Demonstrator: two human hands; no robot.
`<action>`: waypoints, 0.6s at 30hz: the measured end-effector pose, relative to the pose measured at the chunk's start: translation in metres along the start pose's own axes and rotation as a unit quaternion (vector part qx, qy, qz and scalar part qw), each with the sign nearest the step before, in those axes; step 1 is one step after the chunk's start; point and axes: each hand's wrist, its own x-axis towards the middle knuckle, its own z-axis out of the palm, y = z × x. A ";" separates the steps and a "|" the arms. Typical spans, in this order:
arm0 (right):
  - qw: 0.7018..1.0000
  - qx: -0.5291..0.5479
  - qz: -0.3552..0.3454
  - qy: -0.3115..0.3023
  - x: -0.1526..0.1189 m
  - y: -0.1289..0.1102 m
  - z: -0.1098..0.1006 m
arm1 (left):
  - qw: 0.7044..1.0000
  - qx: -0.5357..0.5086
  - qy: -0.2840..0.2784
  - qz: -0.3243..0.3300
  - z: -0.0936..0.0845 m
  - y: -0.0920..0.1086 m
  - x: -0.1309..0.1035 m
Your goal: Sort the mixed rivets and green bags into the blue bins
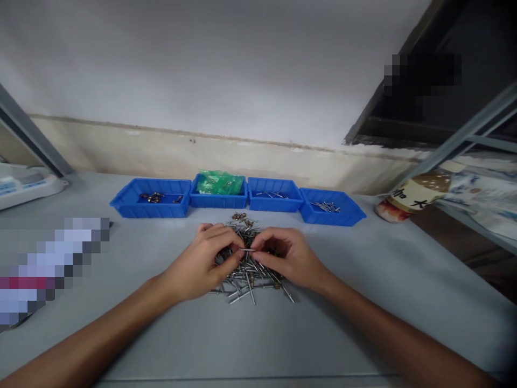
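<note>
Between my fingertips, above the pile, lies a thin silver rivet (247, 249), held roughly level. My left hand (210, 256) pinches its left end with thumb and finger. At the other end, the thumb and forefinger of my right hand (287, 256) are closed on it too. Under and around both hands spreads a loose pile of silver rivets (246, 277), with some brass-coloured fittings (241, 216) mixed in. My hands hide part of this pile.
Behind the pile stand a blue bin (161, 212) with brass fittings, a blue bin (218, 202) with a green bag (220, 183), and two blue bins (274, 205) (333, 217) with silver pins. A labelled bottle (420, 191) stands right; a power strip (30, 183) lies left.
</note>
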 end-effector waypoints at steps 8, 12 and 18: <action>1.000 -0.011 0.021 0.010 0.001 -0.004 0.002 | 1.000 -0.011 0.017 -0.003 -0.001 -0.002 0.000; 0.999 -0.011 0.030 0.016 0.001 -0.003 0.003 | 1.000 -0.011 0.010 -0.007 -0.001 -0.002 -0.001; 0.996 -0.084 0.011 0.018 0.002 -0.006 0.002 | 1.000 -0.007 -0.001 -0.012 0.000 -0.004 -0.003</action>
